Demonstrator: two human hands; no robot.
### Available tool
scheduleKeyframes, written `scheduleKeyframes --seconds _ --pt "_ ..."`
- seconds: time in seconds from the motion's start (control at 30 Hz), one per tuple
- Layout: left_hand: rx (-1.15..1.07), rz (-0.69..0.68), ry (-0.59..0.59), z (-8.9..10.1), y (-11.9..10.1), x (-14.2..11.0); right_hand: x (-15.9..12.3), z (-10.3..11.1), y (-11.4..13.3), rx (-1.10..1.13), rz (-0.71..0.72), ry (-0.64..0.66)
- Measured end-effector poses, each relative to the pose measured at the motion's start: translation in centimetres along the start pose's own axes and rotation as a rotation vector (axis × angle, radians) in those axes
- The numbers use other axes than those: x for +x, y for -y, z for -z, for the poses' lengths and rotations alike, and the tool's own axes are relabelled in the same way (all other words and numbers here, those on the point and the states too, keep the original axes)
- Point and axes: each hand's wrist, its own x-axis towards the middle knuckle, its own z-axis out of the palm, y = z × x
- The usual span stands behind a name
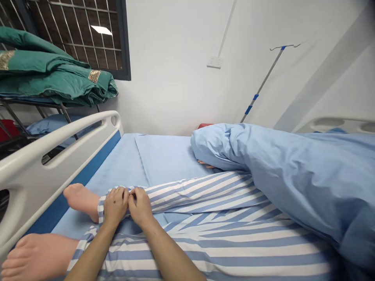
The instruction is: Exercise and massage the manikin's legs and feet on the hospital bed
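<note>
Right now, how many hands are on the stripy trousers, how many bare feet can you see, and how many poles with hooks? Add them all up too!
Hands on the stripy trousers: 2 (left hand, right hand)
Bare feet: 2 (far foot, near foot)
Pole with hooks: 1
Total: 5

We look through one camera, worn on the head of the person, which stands at the long side of the bed [164, 154] and faces forward and downward across it, toward the white wall [166, 70]. Our view is near to the left hand [116, 203] and the right hand [140, 205], whose forearms enter from the lower edge, and it reaches widely, from the footboard [79, 156] at left to the blue quilt [307, 168] at right.
</note>
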Motion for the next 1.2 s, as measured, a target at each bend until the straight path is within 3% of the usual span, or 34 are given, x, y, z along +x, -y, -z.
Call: scheduleKeyframes --seconds 0.17,0.53,0.7,0.87,1.07,1.2 --pt "0.180 0.005 -0.064 -0.9 0.5 -0.4 0.1 -0.1 0.1 0.002 -0.017 -0.005" --pt "0.121 0.006 -0.081 -0.7 0.3 -0.4 0.1 -0.1 -0.3 0.112 -0.078 0.015" --pt "0.077 0.022 -0.049 -0.7 0.4 -0.5 1.7 0.5 1.1 0.153 -0.232 0.043" --pt "0.042 0.044 -0.055 -0.8 0.4 -0.3 3.8 1.2 1.2 -0.035 -0.070 0.105" --pt "0.013 0.076 -0.090 -0.6 -0.1 -0.2 3.6 0.5 -1.3 0.025 -0.046 0.081" --pt "-0.268 0.187 -0.071 0.8 -1.5 1.1 3.7 0.7 -1.6 0.117 -0.043 0.065"
